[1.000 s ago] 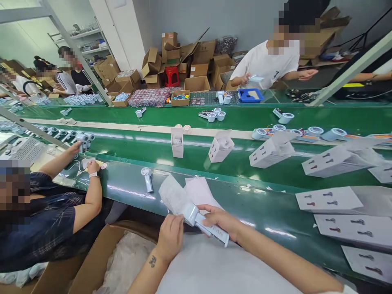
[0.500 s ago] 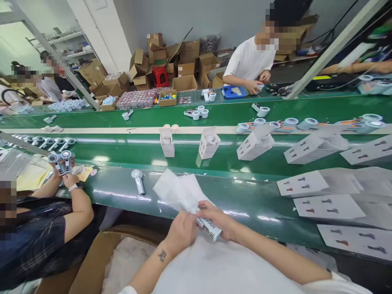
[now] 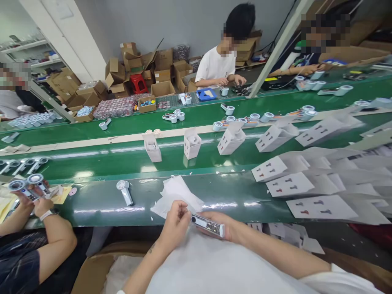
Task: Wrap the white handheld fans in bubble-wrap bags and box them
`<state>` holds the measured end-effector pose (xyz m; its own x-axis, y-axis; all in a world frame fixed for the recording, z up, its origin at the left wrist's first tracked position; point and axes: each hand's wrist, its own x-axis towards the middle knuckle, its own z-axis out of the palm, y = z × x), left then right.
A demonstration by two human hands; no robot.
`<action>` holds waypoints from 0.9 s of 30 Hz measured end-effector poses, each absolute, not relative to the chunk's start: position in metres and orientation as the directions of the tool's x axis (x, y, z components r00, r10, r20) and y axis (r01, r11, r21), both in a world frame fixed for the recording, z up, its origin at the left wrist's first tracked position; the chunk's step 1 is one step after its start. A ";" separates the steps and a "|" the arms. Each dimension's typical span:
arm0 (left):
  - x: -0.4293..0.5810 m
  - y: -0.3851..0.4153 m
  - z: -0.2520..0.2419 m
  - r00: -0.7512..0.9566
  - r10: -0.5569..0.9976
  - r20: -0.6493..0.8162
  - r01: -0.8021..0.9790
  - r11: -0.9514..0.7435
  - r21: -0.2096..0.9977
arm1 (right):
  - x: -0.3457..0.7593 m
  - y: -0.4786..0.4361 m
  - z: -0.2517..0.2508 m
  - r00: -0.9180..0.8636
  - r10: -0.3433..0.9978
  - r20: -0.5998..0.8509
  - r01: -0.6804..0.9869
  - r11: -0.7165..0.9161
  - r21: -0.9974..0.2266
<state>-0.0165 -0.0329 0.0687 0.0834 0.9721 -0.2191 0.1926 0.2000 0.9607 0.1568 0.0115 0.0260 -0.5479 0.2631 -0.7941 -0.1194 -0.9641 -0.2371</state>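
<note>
My right hand point(image 3: 214, 222) is wrapped round a handheld fan point(image 3: 208, 225), held on its side over the bench's near edge with its pale casing and shiny strip showing. My left hand point(image 3: 177, 222) is closed, fingertips curled together at the fan's left end. Whatever those fingers pinch is hidden, and the fan's head cannot be seen. Just beyond both hands, thin white wrapping sheets point(image 3: 180, 194) lie on the bench point(image 3: 220, 192). Another handheld fan point(image 3: 125, 192) rests on the bench to the left.
Open white boxes point(image 3: 192, 145) stand on the green conveyor point(image 3: 171, 163); printed boxes point(image 3: 321, 208) lie at right. A co-worker's hands point(image 3: 33, 200) hold fans at left. Across the line sits another person point(image 3: 217, 65). A large carton point(image 3: 101, 261) is below left.
The view has swung right. The fan has turned in my right hand so its strip side shows. My left hand has come away from the white wrapping, which now lies flatter on the bench.
</note>
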 end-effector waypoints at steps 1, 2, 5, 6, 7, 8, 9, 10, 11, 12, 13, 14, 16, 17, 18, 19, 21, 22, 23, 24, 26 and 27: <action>-0.015 -0.030 0.070 0.095 0.968 -0.232 0.185 0.211 0.960 | 0.157 0.009 0.026 -0.505 0.289 -0.813 -0.107 -0.956 -0.273; -0.013 -0.028 0.070 0.113 0.965 -0.238 0.186 0.215 0.959 | 0.158 0.007 0.027 -0.461 0.323 -0.826 -0.093 -0.944 -0.317; -0.009 -0.026 0.067 0.197 0.950 -0.243 0.210 0.201 0.957 | 0.162 0.002 0.029 -0.370 0.435 -0.821 -0.073 -0.895 -0.441; -0.008 -0.025 0.067 0.215 0.945 -0.246 0.211 0.201 0.957 | 0.164 0.001 0.031 -0.342 0.467 -0.815 -0.063 -0.877 -0.476; -0.007 -0.025 0.066 0.225 0.942 -0.249 0.202 0.205 0.958 | 0.168 0.000 0.034 -0.303 0.519 -0.799 -0.027 -0.843 -0.537; -0.007 -0.025 0.067 0.224 0.942 -0.252 0.181 0.213 0.960 | 0.173 0.000 0.038 -0.261 0.582 -0.770 0.033 -0.792 -0.609; -0.006 -0.025 0.069 0.215 0.943 -0.253 0.150 0.225 0.963 | 0.178 0.001 0.044 -0.231 0.643 -0.730 0.097 -0.731 -0.675; -0.006 -0.025 0.072 0.200 0.946 -0.255 0.114 0.236 0.965 | 0.184 0.002 0.052 -0.226 0.693 -0.685 0.141 -0.672 -0.727; -0.007 -0.024 0.076 0.186 0.949 -0.256 0.082 0.244 0.966 | 0.190 0.004 0.061 -0.249 0.725 -0.643 0.151 -0.626 -0.765; -0.007 -0.024 0.080 0.173 0.951 -0.256 0.060 0.249 0.967 | 0.196 0.006 0.072 -0.293 0.737 -0.609 0.124 -0.602 -0.789; -0.007 -0.023 0.085 0.165 0.953 -0.255 0.045 0.251 0.967 | 0.202 0.008 0.082 -0.350 0.732 -0.584 0.071 -0.601 -0.796; -0.008 -0.022 0.090 0.159 0.955 -0.249 0.036 0.246 0.968 | 0.206 0.010 0.092 -0.400 0.725 -0.561 0.031 -0.601 -0.799; -0.010 -0.019 0.097 0.164 0.961 -0.221 0.033 0.219 0.975 | 0.213 0.012 0.107 -0.440 0.734 -0.518 0.079 -0.542 -0.836; -0.010 -0.018 0.099 0.178 0.963 -0.204 0.039 0.200 0.979 | 0.215 0.012 0.111 -0.429 0.755 -0.496 0.163 -0.476 -0.864; -0.010 -0.016 0.100 0.201 0.960 -0.194 0.054 0.187 0.981 | 0.216 0.012 0.112 -0.419 0.772 -0.477 0.262 -0.401 -0.878; -0.010 -0.016 0.100 0.231 0.953 -0.196 0.081 0.182 0.980 | 0.216 0.010 0.112 -0.420 0.776 -0.471 0.351 -0.339 -0.873; -0.009 -0.016 0.098 0.306 0.926 -0.223 0.145 0.187 0.972 | 0.218 0.004 0.108 -0.436 0.744 -0.506 0.423 -0.327 -0.845; -0.007 -0.017 0.097 0.348 0.905 -0.243 0.171 0.194 0.966 | 0.220 0.001 0.105 -0.441 0.718 -0.538 0.396 -0.383 -0.835; -0.005 -0.019 0.096 0.392 0.882 -0.262 0.192 0.200 0.961 | 0.223 -0.001 0.103 -0.444 0.693 -0.568 0.347 -0.451 -0.822; -0.003 -0.022 0.095 0.437 0.856 -0.277 0.208 0.203 0.957 | 0.226 -0.004 0.101 -0.448 0.671 -0.591 0.300 -0.510 -0.806; 0.000 -0.025 0.093 0.503 0.813 -0.292 0.217 0.208 0.954 | 0.234 -0.005 0.101 -0.444 0.648 -0.619 0.224 -0.589 -0.776; 0.002 -0.025 0.092 0.507 0.812 -0.289 0.202 0.214 0.956 | 0.238 -0.004 0.103 -0.439 0.638 -0.633 0.178 -0.629 -0.757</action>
